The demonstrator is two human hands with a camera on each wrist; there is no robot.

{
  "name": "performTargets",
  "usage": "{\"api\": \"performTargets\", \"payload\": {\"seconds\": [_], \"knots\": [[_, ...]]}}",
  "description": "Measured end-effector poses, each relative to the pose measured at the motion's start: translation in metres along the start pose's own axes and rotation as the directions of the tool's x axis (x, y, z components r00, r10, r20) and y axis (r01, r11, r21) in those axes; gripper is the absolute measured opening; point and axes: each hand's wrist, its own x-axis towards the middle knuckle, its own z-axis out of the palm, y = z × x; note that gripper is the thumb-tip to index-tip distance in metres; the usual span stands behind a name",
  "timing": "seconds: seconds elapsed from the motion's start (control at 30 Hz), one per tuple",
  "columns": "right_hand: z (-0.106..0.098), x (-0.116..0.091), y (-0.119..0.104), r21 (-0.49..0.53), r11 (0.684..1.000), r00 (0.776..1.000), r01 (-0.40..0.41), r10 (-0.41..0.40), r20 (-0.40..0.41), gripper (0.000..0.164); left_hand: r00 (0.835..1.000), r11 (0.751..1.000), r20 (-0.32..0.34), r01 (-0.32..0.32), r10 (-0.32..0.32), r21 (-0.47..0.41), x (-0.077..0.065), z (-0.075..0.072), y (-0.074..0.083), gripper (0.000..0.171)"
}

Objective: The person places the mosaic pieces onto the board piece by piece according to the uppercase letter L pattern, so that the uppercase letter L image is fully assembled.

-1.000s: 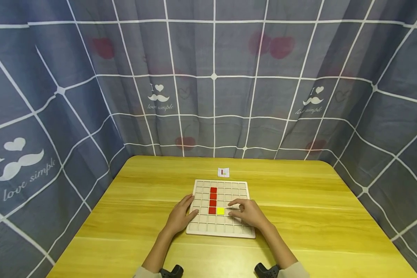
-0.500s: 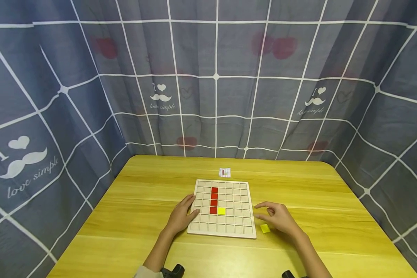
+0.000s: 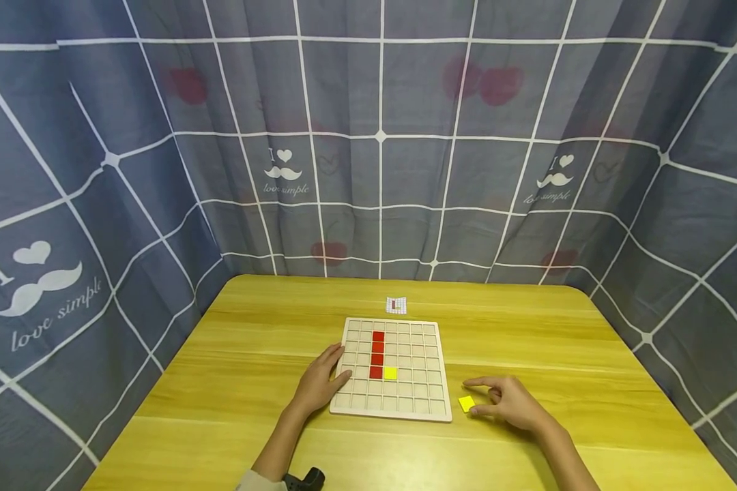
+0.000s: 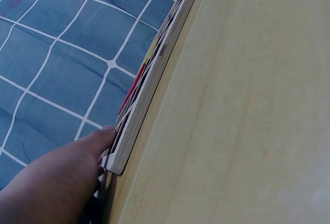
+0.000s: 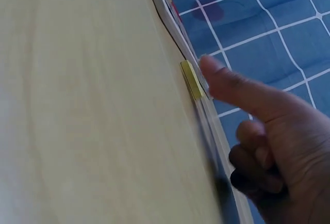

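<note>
A pale wooden grid board (image 3: 417, 402) lies on the table. Its squares hold a column of red tiles (image 3: 377, 348) and one yellow tile (image 3: 390, 373) to the right of the lowest red one. My left hand (image 3: 318, 383) holds the board's left edge, thumb over the rim and fingers along the side. Right of the board, a loose yellow tile (image 3: 466, 404) rests on the table. At it is my right hand (image 3: 511, 404), thumb tip by the tile's near right corner and index finger stretched out above it, a gap between them. The other right fingers are curled in.
A small card (image 3: 396, 305) printed with a grid and a coloured pattern lies behind the board. The yellow wood-grain table (image 3: 270, 327) is enclosed by a grey-blue checked curtain (image 3: 344, 170). A dark strap-on device (image 3: 307, 479) sits at the left wrist.
My right hand has moved from over the board to the right and towards me, down to the loose yellow tile. The left hand has stayed at the board's edge.
</note>
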Motion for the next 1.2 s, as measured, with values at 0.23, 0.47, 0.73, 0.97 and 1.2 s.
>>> {"api": "performTargets", "payload": {"seconds": [0.23, 0.47, 0.73, 0.97, 1.2], "knots": [[0.003, -0.003, 0.004, -0.014, 1.000, 1.000, -0.019, 0.019, 0.001, 0.033, 1.000, 1.000, 0.001, 0.005, -0.005, -0.001, 0.000, 0.000, 0.000, 0.057], [0.007, 0.004, 0.000, -0.065, 0.996, 0.996, -0.059, 0.054, -0.072, 0.029, 1.000, 1.000, 0.001, 0.017, -0.017, -0.003, 0.000, 0.000, 0.000, 0.058], [0.013, 0.025, -0.015, -0.155, 0.987, 0.962, -0.051, 0.007, -0.272, 0.030, 1.000, 1.000, 0.011, 0.022, -0.022, -0.004, 0.000, 0.000, 0.001, 0.058], [0.025, 0.050, -0.032, -0.220, 0.975, 0.924, 0.020, -0.102, -0.368, 0.028, 1.000, 1.000, 0.006, 0.020, -0.020, -0.011, 0.000, 0.000, 0.001, 0.058], [0.044, 0.070, -0.045, -0.184, 0.981, 0.933, 0.057, -0.118, -0.340, 0.026, 1.000, 1.000, 0.005, 0.013, -0.013, -0.012, 0.001, 0.001, 0.000, 0.058]]}}
